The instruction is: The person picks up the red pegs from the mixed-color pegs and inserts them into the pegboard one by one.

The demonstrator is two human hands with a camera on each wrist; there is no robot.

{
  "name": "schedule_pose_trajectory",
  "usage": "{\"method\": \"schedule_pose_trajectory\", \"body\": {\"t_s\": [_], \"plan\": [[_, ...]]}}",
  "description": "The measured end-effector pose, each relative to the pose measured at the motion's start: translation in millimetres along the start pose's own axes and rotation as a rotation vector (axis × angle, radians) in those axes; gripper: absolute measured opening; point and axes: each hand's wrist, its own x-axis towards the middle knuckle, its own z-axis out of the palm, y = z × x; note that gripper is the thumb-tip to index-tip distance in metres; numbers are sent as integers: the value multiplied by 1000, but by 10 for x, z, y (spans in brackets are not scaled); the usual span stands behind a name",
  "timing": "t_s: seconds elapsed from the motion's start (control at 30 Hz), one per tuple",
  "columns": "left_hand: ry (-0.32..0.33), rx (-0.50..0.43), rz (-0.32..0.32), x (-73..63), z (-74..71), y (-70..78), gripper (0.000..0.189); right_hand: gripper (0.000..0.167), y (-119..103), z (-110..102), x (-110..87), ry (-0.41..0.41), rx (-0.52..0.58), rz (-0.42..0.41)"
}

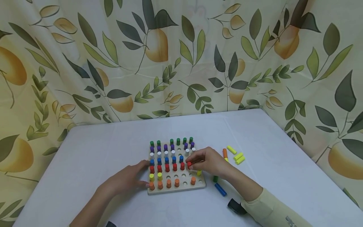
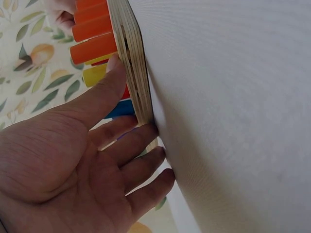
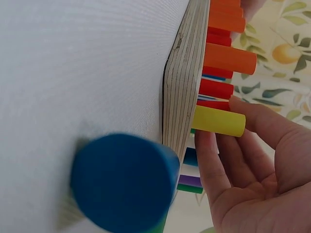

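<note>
A pale wooden pegboard (image 1: 178,190) holds rows of coloured pegs: green, purple, white, blue, red, yellow and orange. My right hand (image 1: 211,160) reaches in from the right and pinches a red peg (image 1: 189,164) at the right end of the red row. In the right wrist view, a yellow peg (image 3: 221,121) stands in front and partly hides that pinch. My left hand (image 1: 126,177) rests against the board's left edge. Seen from the left wrist, its thumb touches the side beside the orange peg (image 2: 92,47), and its loosely extended fingers lie along the edge.
Right of the board lie loose yellow pegs (image 1: 231,149), an orange peg (image 1: 225,153), a green peg (image 1: 215,179) and a blue peg (image 1: 220,189). A black object (image 1: 237,206) is near the right sleeve (image 1: 269,208). A patterned curtain (image 1: 175,63) hangs behind the white table (image 1: 113,142).
</note>
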Motion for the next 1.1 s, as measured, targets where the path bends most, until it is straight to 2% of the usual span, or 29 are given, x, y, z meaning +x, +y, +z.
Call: {"method": "schedule_pose_trajectory", "body": {"t_s": [0.6,1.1], "plan": [[9,-1,11,-11,4,2,81,16,-30,25,-14,47,-36,15],[0,-3,-6,11,19,-2,84,16,-5,8,-15,36,17,23]]}}
